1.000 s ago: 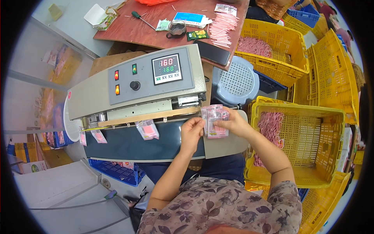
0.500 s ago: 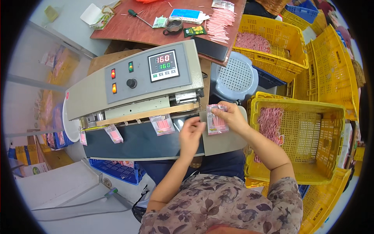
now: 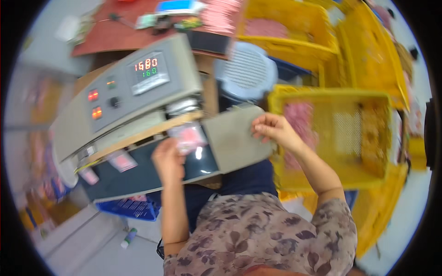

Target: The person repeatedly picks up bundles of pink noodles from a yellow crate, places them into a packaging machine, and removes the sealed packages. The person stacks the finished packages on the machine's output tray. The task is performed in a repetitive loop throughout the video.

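Observation:
A clear packet (image 3: pixel 189 138) with pink-and-white contents hangs at the intake end of a grey band sealing machine (image 3: pixel 126 87), its upper edge by the sealing strip. My left hand (image 3: pixel 168 158), blurred, is closed at the packet's lower left side, fingers against it. Farther left along the dark conveyor belt (image 3: pixel 147 177), another packet (image 3: pixel 122 161) and a smaller-looking packet (image 3: pixel 89 175) hang from the sealer. My right hand (image 3: pixel 274 129) is over the right edge of the beige side plate (image 3: pixel 237 135), fingers loosely bent and apart, holding nothing.
At right stands a yellow crate (image 3: pixel 331 181) with pink packets or sticks in it; more yellow crates (image 3: pixel 294 46) are behind. A blue-grey stool (image 3: pixel 246 69) sits beyond the plate. The red-brown table (image 3: pixel 110 37) bears pink sticks (image 3: pixel 221 16) and a black phone-like slab (image 3: pixel 209 42).
The packet has gone from my right hand to the sealer's intake, at my left hand. My right hand is now free. The earlier packets have moved left along the machine, and the view has shifted.

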The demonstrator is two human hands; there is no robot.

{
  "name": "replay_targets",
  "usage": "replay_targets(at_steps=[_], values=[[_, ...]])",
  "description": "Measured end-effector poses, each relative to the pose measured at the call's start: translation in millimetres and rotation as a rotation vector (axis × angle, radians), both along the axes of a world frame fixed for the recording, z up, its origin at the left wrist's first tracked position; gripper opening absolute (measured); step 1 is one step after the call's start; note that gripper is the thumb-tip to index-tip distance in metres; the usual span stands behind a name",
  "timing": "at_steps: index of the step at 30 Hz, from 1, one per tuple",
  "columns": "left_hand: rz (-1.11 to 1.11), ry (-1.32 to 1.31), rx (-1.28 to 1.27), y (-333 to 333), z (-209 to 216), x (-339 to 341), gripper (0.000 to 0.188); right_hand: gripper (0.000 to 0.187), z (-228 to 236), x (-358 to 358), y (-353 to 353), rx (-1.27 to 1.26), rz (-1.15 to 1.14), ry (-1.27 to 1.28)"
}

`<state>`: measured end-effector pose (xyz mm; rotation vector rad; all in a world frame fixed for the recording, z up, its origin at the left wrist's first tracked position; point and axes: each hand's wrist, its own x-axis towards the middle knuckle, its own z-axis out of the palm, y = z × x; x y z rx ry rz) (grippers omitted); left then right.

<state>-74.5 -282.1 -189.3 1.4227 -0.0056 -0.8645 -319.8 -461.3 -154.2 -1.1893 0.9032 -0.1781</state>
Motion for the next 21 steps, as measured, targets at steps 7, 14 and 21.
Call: replay_targets(at_steps=[7, 14, 21], values=[[0.181, -0.541, 0.146, 51.5, -14.6, 39.3, 0.014, 0.033, -68.9, -276.4, -36.6, -0.482, -0.378, 0.914], [0.248, -0.612, 0.115, 78.3, 17.1, 44.9, 0.014, 0.072, -164.3, -314.1, -8.7, -0.391, 0.039, 1.358], [0.238, -0.656, 0.138, 71.7, 25.8, 15.4, 0.014, 0.069, -230.6, -340.8, -29.9, -0.187, -0.658, 0.858]])
